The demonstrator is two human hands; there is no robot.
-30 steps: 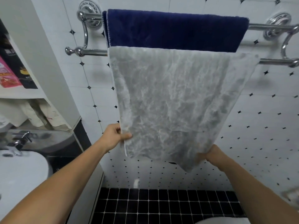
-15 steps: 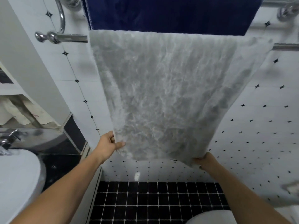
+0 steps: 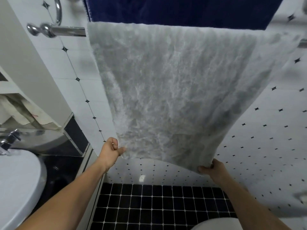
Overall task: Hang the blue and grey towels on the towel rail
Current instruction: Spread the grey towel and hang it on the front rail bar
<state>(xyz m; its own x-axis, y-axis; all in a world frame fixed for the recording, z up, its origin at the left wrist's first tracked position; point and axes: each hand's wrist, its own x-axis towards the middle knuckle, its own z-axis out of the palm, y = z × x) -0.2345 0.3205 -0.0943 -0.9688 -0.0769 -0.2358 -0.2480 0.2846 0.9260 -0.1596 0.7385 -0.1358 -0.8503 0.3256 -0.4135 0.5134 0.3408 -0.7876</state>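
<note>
2 towels up on the chrome towel rail [image 3: 66,30]: blue towel [image 3: 182,10] over the rear bar at the top edge of view, grey towel [image 3: 174,90] over the front bar, directly below the blue one in view. Grey towel's bottom edge drawn outward from the wall, held at both lower corners. Left hand [image 3: 110,151] at the left corner, thumb and curled fingers pinched on the cloth. Right hand [image 3: 214,170] at the right corner, thumb on the front face, fingers tucked behind, clamped on the hem. Bottom edge sagging in a shallow curve between the 2 grips.

Open space beneath the towel down to the black floor tiles [image 3: 157,205]; behind it, white wall tiles [image 3: 265,146] with small dark diamonds. Close on the left, a white cabinet panel [image 3: 29,72], a chrome tap [image 3: 8,140] and the rim of a white basin [image 3: 16,188]. Rail's knobbed left end jutting out past the grey towel's left edge.
</note>
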